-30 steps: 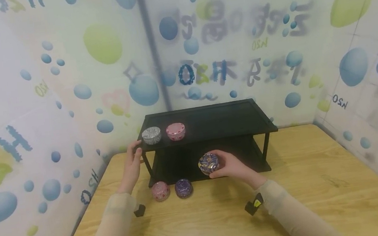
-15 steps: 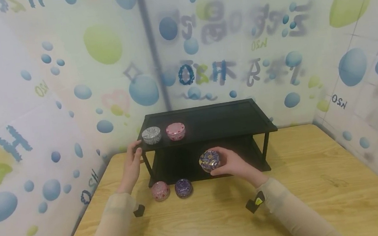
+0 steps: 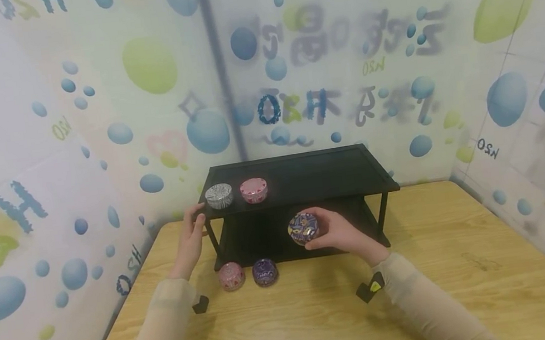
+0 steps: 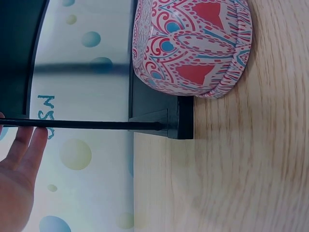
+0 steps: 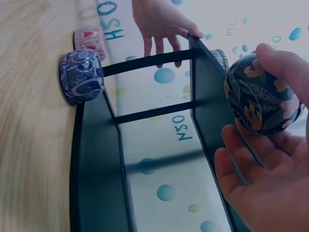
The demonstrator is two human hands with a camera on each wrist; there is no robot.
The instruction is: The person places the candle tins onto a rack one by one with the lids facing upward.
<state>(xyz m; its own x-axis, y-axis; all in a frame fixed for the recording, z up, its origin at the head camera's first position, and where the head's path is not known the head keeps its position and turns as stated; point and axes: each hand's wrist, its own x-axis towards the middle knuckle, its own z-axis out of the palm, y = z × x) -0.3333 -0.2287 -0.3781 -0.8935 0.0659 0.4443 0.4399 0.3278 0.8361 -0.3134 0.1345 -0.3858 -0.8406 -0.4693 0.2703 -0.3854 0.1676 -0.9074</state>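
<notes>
My right hand [image 3: 335,231] holds a round dark-blue tin with a floral pattern [image 3: 303,229] between thumb and fingers. The tin is raised in front of the black two-tier rack [image 3: 303,172]. In the right wrist view, the thumb lies over this tin [image 5: 256,94]. My left hand [image 3: 191,241] touches the left front corner of the rack's upper shelf, its fingers fairly straight beside the post. A silver-grey patterned tin [image 3: 219,196] and a pink tin [image 3: 253,190] stand on the upper shelf. On the table before the rack are another pink tin [image 3: 231,276] and a purple tin [image 3: 265,272].
The rack stands on a wooden table [image 3: 280,326] close to the back wall covering [image 3: 342,72], which is printed with blue and green dots. The rack's thin post [image 4: 96,124] runs beside my left fingers.
My right hand has lifted the dark-blue tin slightly up and a little to the right. The left hand and the other tins have stayed in place.
</notes>
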